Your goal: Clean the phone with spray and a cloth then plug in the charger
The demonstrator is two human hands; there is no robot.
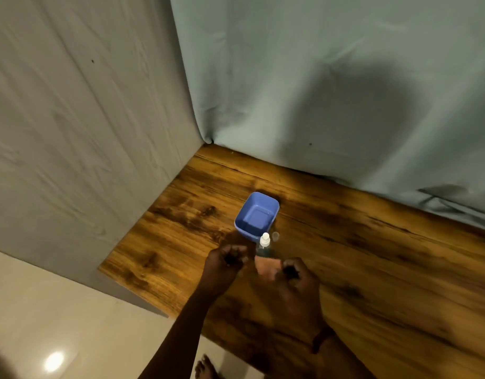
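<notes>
Two hands are in the lower middle of the frame, one on each side of a small spray bottle (264,250). The left hand (227,265) is just left of the bottle, and its fingers are curled inward toward the palm. Something dark shows inside the curl, but it is blurred, so I cannot tell if this hand holds anything. The right hand (294,277) is just right of the bottle and a little lower in the frame, also with curled fingers. Its fingertips are very near the orange label, and I cannot tell if they touch it or grip it. A dark band (319,339) goes around the right wrist.

The bottle stands upright on the wooden table (372,269). It has a white top and a clear body. A small clear round piece (275,236) lies just right of the white top. Directly above the bottle in the frame is a blue square bowl (244,213), very close to it.

A pale green curtain (318,64) fills the upper right, with a round dark shadow (359,110) on it. A grey wall (71,132) fills the upper left. At the lower left is a shiny light floor (58,310), and a bare foot (205,367) shows at the bottom edge.
</notes>
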